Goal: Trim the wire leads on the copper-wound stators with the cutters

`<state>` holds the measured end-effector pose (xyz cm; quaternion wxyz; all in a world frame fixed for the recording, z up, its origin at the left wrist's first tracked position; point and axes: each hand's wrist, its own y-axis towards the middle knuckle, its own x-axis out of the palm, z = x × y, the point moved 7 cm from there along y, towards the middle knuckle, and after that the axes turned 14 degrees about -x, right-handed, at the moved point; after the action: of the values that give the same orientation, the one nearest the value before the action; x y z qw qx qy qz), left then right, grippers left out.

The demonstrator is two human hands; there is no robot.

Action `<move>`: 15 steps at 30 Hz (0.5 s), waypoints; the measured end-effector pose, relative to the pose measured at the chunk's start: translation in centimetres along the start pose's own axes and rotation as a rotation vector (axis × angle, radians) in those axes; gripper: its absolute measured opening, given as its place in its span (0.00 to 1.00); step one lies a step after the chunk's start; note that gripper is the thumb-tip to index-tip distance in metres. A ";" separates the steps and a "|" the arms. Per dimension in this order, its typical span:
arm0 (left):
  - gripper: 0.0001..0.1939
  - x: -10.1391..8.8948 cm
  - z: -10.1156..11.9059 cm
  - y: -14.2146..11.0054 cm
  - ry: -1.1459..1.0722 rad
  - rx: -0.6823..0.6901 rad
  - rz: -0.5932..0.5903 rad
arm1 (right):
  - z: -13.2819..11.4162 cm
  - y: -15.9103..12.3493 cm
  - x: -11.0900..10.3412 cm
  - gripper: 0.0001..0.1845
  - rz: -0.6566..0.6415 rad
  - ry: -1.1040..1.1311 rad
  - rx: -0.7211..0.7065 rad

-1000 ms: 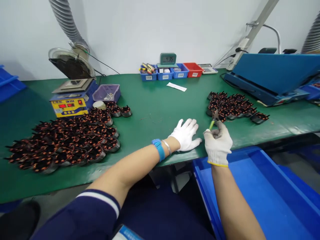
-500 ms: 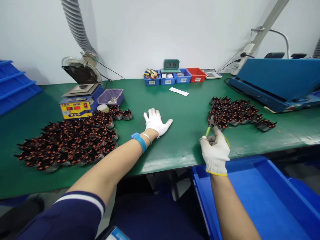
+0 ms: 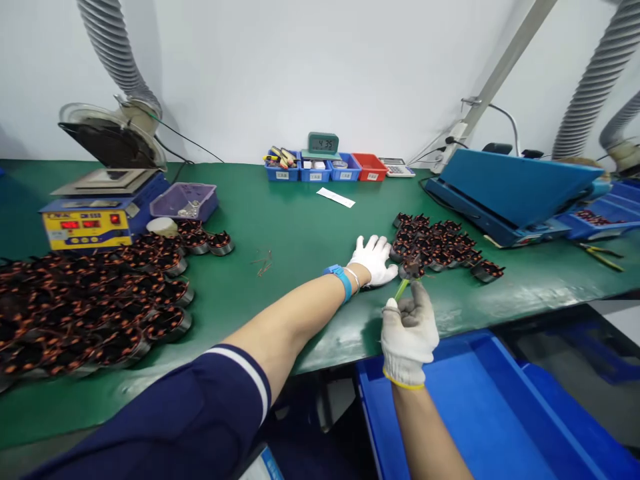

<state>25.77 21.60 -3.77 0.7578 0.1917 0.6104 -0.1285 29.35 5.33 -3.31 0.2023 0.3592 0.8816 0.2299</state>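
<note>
My left hand (image 3: 374, 261), in a white glove, lies palm down on the green table (image 3: 300, 227) with its fingers spread. It is beside the left edge of the right-hand group of wire-wound motor stators (image 3: 435, 243). In my gloved right hand (image 3: 410, 333) is a pair of green-handled cutting pliers (image 3: 402, 289), jaws pointing up at the nearest stators of that group. Whether the jaws touch a stator I cannot tell. A larger group of copper-wound stators (image 3: 105, 300) covers the left side. Thin wire clippings (image 3: 265, 265) lie mid-table.
A yellow-fronted soldering pot (image 3: 90, 227) and a purple tray (image 3: 187, 200) stand at the left. Small bins (image 3: 315, 172) and a clock (image 3: 323, 143) line the wall. A blue machine (image 3: 515, 193) and other pliers (image 3: 603, 255) are at right. Below sits a large blue crate (image 3: 465, 393).
My left hand has moved right across the table to the right-hand stators, uncovering wire clippings. The view has turned right. My right hand keeps the pliers by the same group.
</note>
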 end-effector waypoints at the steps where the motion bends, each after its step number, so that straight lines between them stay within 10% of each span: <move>1: 0.33 0.1 0.0 0.9 0.001 0.013 -0.007 | 0.0 0.0 0.2 0.40 -0.016 0.002 0.000; 9: 0.50 -0.5 -5.0 5.8 -0.004 -0.151 -0.026 | 0.6 0.1 1.2 0.38 -0.105 0.000 0.041; 15: 0.57 -1.7 -11.7 2.9 0.011 -0.515 0.031 | 0.3 0.4 1.9 0.38 -0.266 -0.158 0.044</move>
<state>16.34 29.34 -3.88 0.7801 0.0025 0.6241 0.0435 28.45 7.06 -3.74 0.2918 0.2606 0.9076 0.1525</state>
